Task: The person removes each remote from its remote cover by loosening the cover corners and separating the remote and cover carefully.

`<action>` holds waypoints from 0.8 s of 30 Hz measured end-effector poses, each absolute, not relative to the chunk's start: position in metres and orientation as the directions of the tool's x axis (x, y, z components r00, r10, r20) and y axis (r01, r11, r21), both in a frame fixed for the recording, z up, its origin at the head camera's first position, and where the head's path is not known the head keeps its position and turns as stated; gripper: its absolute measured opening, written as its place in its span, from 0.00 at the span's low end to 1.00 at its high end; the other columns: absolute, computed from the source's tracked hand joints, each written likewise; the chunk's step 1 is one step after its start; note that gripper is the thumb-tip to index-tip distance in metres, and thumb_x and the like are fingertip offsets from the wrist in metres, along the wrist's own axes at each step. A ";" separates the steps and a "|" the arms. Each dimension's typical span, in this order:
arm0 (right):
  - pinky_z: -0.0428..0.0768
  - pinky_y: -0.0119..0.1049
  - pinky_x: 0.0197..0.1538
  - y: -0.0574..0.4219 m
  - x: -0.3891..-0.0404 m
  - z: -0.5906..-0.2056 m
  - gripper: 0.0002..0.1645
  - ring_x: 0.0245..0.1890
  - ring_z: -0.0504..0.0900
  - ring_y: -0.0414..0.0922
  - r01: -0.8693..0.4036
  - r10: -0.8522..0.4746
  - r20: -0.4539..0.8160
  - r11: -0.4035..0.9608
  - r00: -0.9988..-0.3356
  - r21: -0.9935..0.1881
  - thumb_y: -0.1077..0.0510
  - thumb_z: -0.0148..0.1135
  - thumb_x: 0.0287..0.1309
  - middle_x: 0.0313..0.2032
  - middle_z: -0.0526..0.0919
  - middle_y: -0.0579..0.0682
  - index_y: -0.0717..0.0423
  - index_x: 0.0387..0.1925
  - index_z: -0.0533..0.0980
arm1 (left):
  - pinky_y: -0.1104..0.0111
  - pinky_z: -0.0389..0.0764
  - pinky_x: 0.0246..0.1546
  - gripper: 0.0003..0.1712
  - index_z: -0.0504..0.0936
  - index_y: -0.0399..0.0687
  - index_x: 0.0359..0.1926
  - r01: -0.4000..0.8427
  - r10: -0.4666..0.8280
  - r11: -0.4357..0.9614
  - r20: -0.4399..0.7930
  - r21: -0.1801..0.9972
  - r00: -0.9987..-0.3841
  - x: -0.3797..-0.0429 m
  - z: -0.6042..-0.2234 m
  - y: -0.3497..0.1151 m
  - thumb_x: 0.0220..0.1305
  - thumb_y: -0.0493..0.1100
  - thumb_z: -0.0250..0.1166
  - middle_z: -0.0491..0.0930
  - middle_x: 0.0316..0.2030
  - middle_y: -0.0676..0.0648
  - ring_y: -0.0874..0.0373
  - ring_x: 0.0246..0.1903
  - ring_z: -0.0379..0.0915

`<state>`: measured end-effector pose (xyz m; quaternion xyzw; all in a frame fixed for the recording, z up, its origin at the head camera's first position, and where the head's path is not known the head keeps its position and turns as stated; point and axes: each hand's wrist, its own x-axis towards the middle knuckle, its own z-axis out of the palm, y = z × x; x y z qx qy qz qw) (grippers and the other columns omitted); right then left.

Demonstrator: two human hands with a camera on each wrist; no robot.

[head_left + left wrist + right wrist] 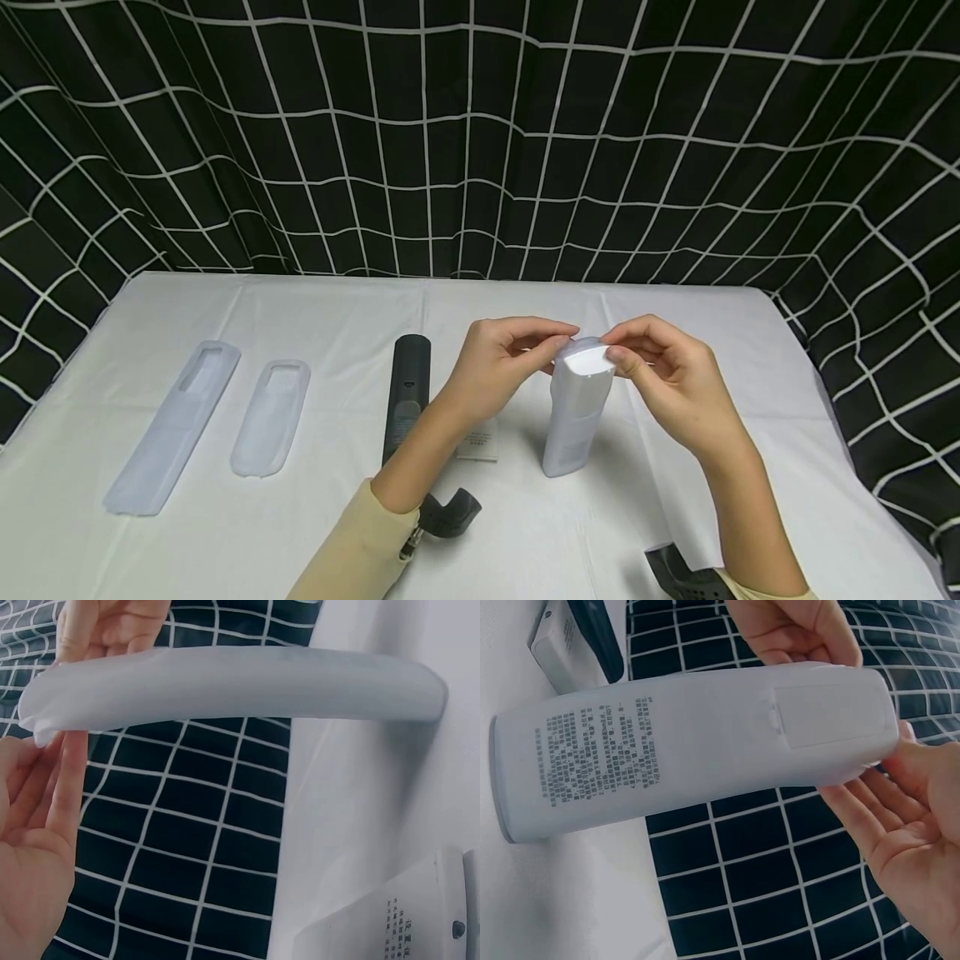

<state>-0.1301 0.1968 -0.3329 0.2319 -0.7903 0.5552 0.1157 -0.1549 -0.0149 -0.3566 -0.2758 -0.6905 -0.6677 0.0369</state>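
Observation:
A white remote control (712,750) stands upright on the table inside a translucent silicone cover (573,442). Its printed label and battery lid face the right wrist camera. My left hand (495,358) pinches the cover's upper rim between thumb and fingers. From the other side, my right hand (667,383) pinches the top corner, its thumb against the white end of the remote. In the left wrist view the covered remote is seen edge-on, with the right hand (120,626) above it and the left hand (34,847) below. Some fingertips are hidden behind the cover.
Two translucent covers, a long one (172,433) and a shorter one (270,417), lie at the left. A black remote (408,375) and a white object with printed text (480,442) lie partly behind the left forearm. Black grid-patterned cloth (465,150) hangs behind the table.

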 end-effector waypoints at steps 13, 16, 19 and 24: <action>0.83 0.26 0.41 0.195 -0.131 -0.334 0.04 0.35 0.83 0.37 -0.497 -0.167 0.468 0.257 -0.868 -0.829 0.76 0.60 0.62 0.35 0.84 0.44 0.74 0.39 0.77 | 0.65 0.86 0.43 0.11 0.86 0.35 0.49 0.398 0.374 -0.052 0.388 0.916 -0.843 -0.156 -0.352 -0.022 0.68 0.35 0.64 0.86 0.46 0.42 0.61 0.38 0.83; 0.84 0.27 0.43 0.195 -0.132 -0.335 0.05 0.37 0.84 0.38 -0.506 -0.135 0.489 0.171 -0.862 -0.845 0.78 0.60 0.60 0.36 0.83 0.47 0.77 0.39 0.76 | 0.64 0.85 0.47 0.12 0.85 0.34 0.50 0.418 0.374 -0.079 0.416 0.905 -0.829 -0.156 -0.351 -0.022 0.68 0.34 0.65 0.86 0.47 0.41 0.61 0.42 0.83; 0.84 0.29 0.44 0.196 -0.133 -0.334 0.05 0.38 0.85 0.39 -0.496 -0.122 0.484 0.105 -0.866 -0.862 0.79 0.60 0.59 0.37 0.84 0.49 0.78 0.39 0.76 | 0.65 0.84 0.49 0.12 0.85 0.34 0.49 0.439 0.364 -0.089 0.439 0.894 -0.822 -0.156 -0.351 -0.020 0.67 0.34 0.66 0.86 0.47 0.40 0.61 0.43 0.84; 0.85 0.29 0.44 0.202 -0.134 -0.333 0.04 0.38 0.85 0.38 -0.458 -0.158 0.441 0.101 -0.884 -0.883 0.75 0.59 0.63 0.37 0.85 0.48 0.76 0.39 0.76 | 0.67 0.85 0.48 0.09 0.86 0.34 0.46 0.466 0.322 -0.077 0.464 0.882 -0.825 -0.155 -0.352 -0.017 0.66 0.33 0.67 0.87 0.43 0.40 0.60 0.42 0.84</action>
